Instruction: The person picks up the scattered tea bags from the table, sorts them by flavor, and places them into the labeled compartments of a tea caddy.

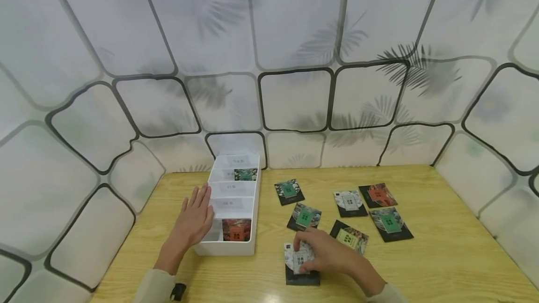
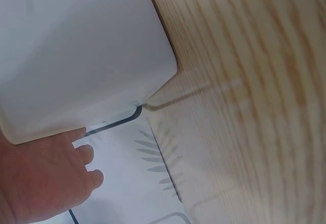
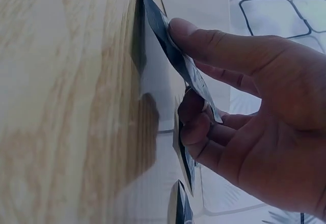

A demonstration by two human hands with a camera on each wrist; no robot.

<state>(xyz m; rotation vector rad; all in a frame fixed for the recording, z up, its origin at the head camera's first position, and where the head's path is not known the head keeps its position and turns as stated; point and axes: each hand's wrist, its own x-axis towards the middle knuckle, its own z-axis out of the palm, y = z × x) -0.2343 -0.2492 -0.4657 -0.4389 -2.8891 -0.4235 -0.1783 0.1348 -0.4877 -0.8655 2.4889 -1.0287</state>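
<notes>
My left hand (image 1: 194, 219) rests along the left rim of a white divided box (image 1: 254, 209), its fingers straight. In the left wrist view the box wall (image 2: 91, 46) stands beside that hand (image 2: 46, 178). Between thumb and fingers my right hand (image 1: 330, 254) grips a flat white-and-black packet (image 1: 302, 278) at its edges, near the table's front. The right wrist view has this packet (image 3: 170, 46) tilted, raised off the wood at least in part, in the hand (image 3: 265, 91). Inside the box, a red packet (image 1: 236, 230) lies in the front compartment and a green-labelled packet (image 1: 246, 175) further back.
Right of the box lie two green-labelled packets (image 1: 289, 190), a white one (image 1: 350, 203), a red-labelled one (image 1: 377, 195), a yellow-labelled one (image 1: 349, 237) and another green-labelled one (image 1: 391, 224). A patterned curtain (image 1: 294, 102) encloses the wooden table (image 1: 455, 242).
</notes>
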